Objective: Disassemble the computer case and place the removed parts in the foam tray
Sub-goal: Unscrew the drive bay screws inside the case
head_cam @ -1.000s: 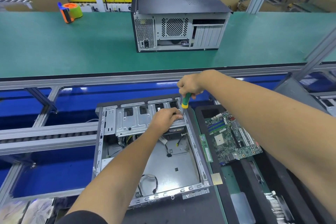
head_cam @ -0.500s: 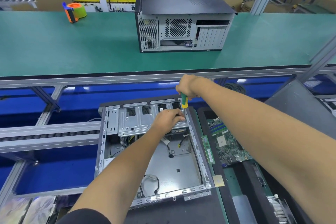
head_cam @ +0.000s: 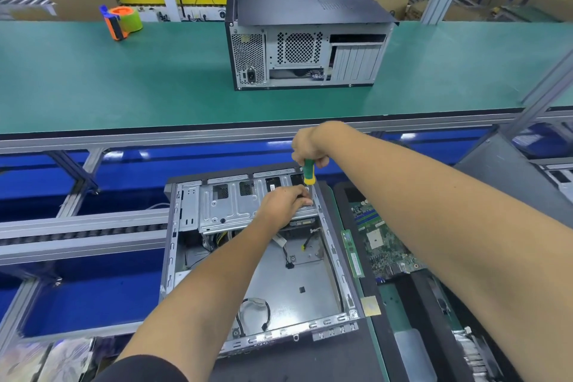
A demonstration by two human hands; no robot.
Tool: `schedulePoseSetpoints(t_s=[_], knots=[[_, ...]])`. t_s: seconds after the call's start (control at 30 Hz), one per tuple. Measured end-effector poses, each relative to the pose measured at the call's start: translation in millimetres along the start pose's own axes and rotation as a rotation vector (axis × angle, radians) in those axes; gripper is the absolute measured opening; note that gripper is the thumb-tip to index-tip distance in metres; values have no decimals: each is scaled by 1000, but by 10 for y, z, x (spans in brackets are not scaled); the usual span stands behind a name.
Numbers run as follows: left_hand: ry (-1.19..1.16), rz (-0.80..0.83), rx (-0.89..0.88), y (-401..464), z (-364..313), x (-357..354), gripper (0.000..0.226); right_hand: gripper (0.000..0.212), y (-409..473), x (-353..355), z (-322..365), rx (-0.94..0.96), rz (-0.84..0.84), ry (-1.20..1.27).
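An open computer case [head_cam: 338, 260] lies flat in front of me, its bare metal floor and loose cables showing. A silver drive cage [head_cam: 229, 205] spans its far end. My left hand [head_cam: 285, 203] rests on the cage's right end, fingers curled over its edge. My right hand [head_cam: 310, 146] grips a green and yellow screwdriver [head_cam: 309, 172], held upright with its tip at the case's far right corner; the tip is hidden. To the right, the black foam tray [head_cam: 347, 195] holds a green motherboard [head_cam: 384, 242] and a RAM stick [head_cam: 352, 253].
A second, closed computer case [head_cam: 305, 40] stands on the green table [head_cam: 124, 80] beyond. An orange and green tape dispenser [head_cam: 121, 22] sits at the table's far left. Aluminium rails and blue flooring [head_cam: 93, 288] lie left of the open case. A grey panel [head_cam: 508, 174] leans at right.
The view has shifted slightly. Both hands stay at the cage's right end, and the screwdriver remains upright at the far right corner of the case.
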State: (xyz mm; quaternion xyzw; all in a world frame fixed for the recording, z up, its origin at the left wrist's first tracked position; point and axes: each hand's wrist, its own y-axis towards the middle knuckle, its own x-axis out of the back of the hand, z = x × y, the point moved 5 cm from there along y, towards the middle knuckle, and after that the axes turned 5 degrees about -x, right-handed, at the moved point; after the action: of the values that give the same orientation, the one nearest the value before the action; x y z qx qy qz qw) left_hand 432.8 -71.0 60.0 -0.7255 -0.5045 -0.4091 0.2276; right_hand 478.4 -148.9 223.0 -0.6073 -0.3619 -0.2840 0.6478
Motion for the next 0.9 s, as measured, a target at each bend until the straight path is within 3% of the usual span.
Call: schedulePoseSetpoints(t_s=[0.1, 0.17, 0.23, 0.4, 0.7, 0.8, 0.9], knots=[[9, 2, -2, 4, -8, 3, 24, 7, -91, 40, 27, 101, 115, -132], [6, -1, 2, 1, -9, 2, 24, 21, -145, 47, 35, 153, 145, -260], [1, -2, 2, 0, -12, -3, 25, 30, -147, 20, 51, 219, 90, -368], [19, -1, 3, 0, -6, 1, 26, 20, -137, -113, 160, 482, -99, -485], [46, -9, -23, -35, -32, 15, 30, 12, 28, -73, -294, 141, -164, 186], [6, 4, -18, -26, -31, 18, 30, 10, 58, -85, -329, 101, -170, 176], [-16, 12, -19, -23, -23, 30, 30, 17, 27, -87, -226, 176, -151, 32]])
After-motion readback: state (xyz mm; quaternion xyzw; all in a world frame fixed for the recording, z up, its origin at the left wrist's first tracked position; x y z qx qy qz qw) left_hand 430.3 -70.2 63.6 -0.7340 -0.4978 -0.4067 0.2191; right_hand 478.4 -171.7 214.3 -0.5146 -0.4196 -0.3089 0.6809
